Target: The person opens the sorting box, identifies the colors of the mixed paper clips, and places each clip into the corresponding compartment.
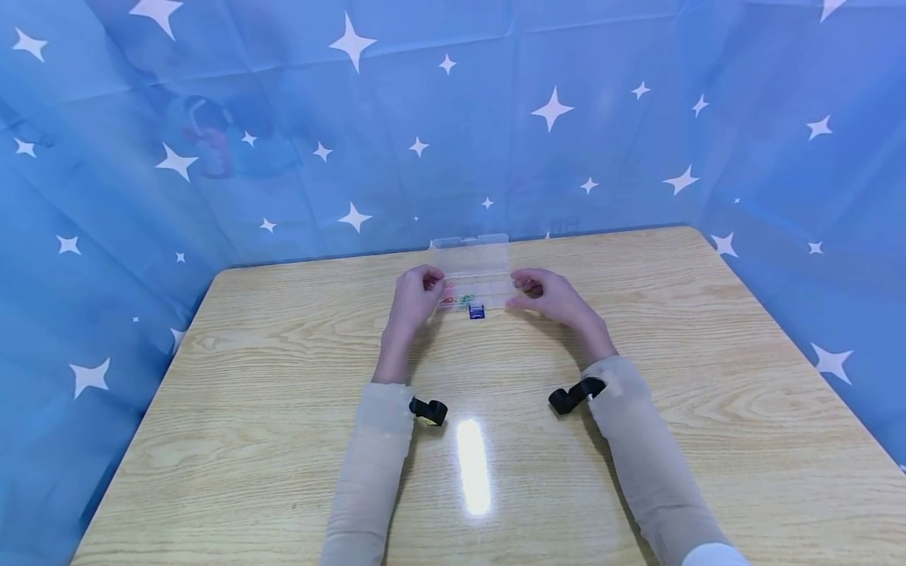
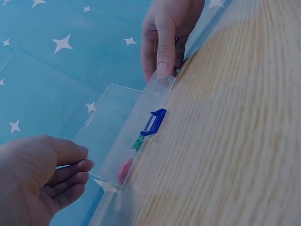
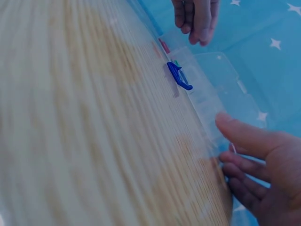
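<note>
A clear plastic compartment box [image 1: 488, 301] lies near the table's back edge, its clear lid [image 1: 473, 256] raised and leaning back. My left hand [image 1: 416, 297] is at the left end, thumb and fingertips pinching the lid's side edge. At the opposite end my right hand [image 1: 555, 297] grips the box, thumb on the near corner and fingers behind. Small red [image 2: 125, 171] and green [image 2: 138, 143] pieces show through the left part of the box. A blue bracket-shaped piece [image 2: 154, 122] is against the front wall, around its middle.
The wooden table [image 1: 248, 377] extends toward me and out to both sides. Close behind the box hangs a blue curtain [image 1: 453, 110] with white stars. Black wrist cameras [image 1: 429, 410] stick out from both sleeves over the table.
</note>
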The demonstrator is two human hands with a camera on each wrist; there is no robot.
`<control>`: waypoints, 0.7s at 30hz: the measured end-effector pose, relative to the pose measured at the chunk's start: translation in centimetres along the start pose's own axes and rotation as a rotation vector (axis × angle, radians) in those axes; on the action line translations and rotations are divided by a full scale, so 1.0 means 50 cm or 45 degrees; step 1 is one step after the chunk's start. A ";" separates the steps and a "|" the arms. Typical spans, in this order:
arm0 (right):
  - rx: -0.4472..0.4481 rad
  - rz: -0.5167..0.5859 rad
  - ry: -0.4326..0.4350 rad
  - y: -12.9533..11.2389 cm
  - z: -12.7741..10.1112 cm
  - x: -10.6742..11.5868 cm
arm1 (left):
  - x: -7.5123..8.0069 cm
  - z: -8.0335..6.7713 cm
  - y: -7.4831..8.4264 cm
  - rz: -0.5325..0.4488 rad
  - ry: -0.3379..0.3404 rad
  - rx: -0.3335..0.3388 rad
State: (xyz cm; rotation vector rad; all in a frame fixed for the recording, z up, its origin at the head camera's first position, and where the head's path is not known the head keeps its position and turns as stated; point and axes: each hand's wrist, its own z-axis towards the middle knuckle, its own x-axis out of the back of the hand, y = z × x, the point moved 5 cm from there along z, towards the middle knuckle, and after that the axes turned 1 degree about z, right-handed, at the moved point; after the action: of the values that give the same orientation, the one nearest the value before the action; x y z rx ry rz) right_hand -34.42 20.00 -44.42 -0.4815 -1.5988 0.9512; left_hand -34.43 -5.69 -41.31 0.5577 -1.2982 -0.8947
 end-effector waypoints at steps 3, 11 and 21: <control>-0.001 -0.014 -0.010 0.000 0.001 0.001 | 0.003 -0.002 0.006 0.007 -0.010 -0.014; -0.008 -0.065 0.063 -0.023 -0.014 0.030 | 0.014 -0.007 0.031 0.054 -0.034 -0.048; 0.093 -0.157 0.201 -0.080 -0.027 0.069 | 0.036 -0.025 0.057 0.160 -0.061 -0.100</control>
State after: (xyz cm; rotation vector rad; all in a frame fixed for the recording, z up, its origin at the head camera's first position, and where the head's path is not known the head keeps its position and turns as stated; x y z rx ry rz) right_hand -33.28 20.66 -39.10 -0.3930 -1.4299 0.8542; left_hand -32.49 -5.73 -38.28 0.3908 -1.3205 -0.8548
